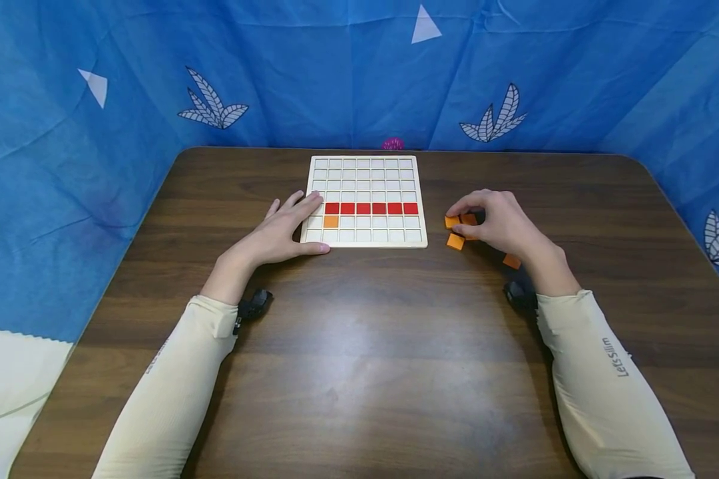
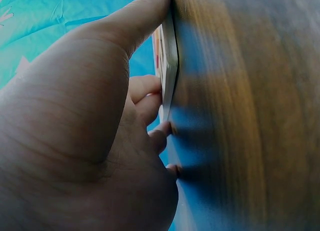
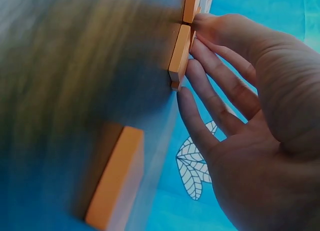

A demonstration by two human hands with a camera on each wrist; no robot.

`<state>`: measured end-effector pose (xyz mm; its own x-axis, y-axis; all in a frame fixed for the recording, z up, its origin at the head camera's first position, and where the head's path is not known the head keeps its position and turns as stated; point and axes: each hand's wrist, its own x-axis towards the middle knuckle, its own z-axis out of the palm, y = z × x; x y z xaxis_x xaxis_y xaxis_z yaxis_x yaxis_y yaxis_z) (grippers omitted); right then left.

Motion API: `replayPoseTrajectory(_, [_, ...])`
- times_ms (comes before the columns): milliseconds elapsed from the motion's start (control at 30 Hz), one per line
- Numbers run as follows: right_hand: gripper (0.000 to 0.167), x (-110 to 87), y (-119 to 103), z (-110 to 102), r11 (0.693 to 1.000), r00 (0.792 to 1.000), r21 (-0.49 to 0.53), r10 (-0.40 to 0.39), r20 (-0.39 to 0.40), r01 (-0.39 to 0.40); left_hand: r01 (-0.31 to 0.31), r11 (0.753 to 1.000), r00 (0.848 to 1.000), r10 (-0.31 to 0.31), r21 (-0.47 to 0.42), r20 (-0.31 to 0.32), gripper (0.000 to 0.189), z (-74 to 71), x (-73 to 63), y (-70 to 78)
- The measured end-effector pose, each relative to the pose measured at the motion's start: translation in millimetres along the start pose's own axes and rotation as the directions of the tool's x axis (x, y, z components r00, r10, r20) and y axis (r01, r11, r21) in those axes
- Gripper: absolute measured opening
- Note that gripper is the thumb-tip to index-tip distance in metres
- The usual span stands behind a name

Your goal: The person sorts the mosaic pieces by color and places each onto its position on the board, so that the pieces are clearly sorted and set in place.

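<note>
A pale grid board (image 1: 365, 234) lies near the table's far side. A row of red tiles (image 1: 363, 209) crosses it, with one orange tile (image 1: 331, 221) below the row's left end. My left hand (image 1: 278, 233) rests at the board's left side, fingers spread, the index fingertip over its edge and the thumb at its near left corner. Right of the board, my right hand (image 1: 500, 223) bends over a small group of loose orange tiles (image 1: 455, 241). Its thumb and index finger pinch one orange tile (image 1: 452, 222); the palm partly hides others.
One separate orange tile (image 1: 512, 261) lies under the right wrist, also large in the right wrist view. The brown wooden table (image 1: 359, 346) extends toward me. A blue patterned cloth (image 1: 347, 73) hangs behind it and along both sides.
</note>
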<state>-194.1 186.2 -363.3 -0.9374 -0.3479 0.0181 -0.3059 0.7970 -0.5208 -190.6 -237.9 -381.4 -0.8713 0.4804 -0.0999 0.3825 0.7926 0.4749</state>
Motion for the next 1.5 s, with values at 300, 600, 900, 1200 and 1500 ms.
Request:
replayPoseTrajectory(300, [0.023, 1.3, -0.8, 1.4, 1.000, 0.999, 0.011, -0.015, -0.032, 0.016, 0.005, 1.000, 1.000, -0.005, -0.017, 0.000, 0.103, 2.5, -1.3, -0.7])
replayPoseTrajectory(600, [0.021, 10.1, -7.1, 8.4, 0.999, 0.997, 0.029, -0.028, -0.077, 0.030, -0.016, 1.000, 1.000, 0.016, -0.009, 0.000, 0.102, 4.0, 0.7, -4.4])
replayPoseTrajectory(900, [0.021, 27.2, -27.2, 22.6, 0.997, 0.988, 0.066, -0.040, -0.149, 0.050, -0.006, 1.000, 1.000, 0.006, -0.006, -0.002, 0.101, 1.9, 0.2, -5.2])
replayPoseTrajectory(1200, [0.024, 40.6, -46.0, 30.3, 0.994, 0.989, 0.080, -0.067, -0.130, 0.078, -0.006, 1.000, 1.000, 0.006, -0.006, -0.004, 0.101, 0.8, -0.4, -3.6])
replayPoseTrajectory(1500, [0.022, 51.1, -61.8, 37.4, 0.991, 0.988, 0.089, -0.093, -0.125, 0.104, -0.005, 1.000, 1.000, 0.005, -0.020, -0.007, 0.101, 2.0, 0.2, -1.5])
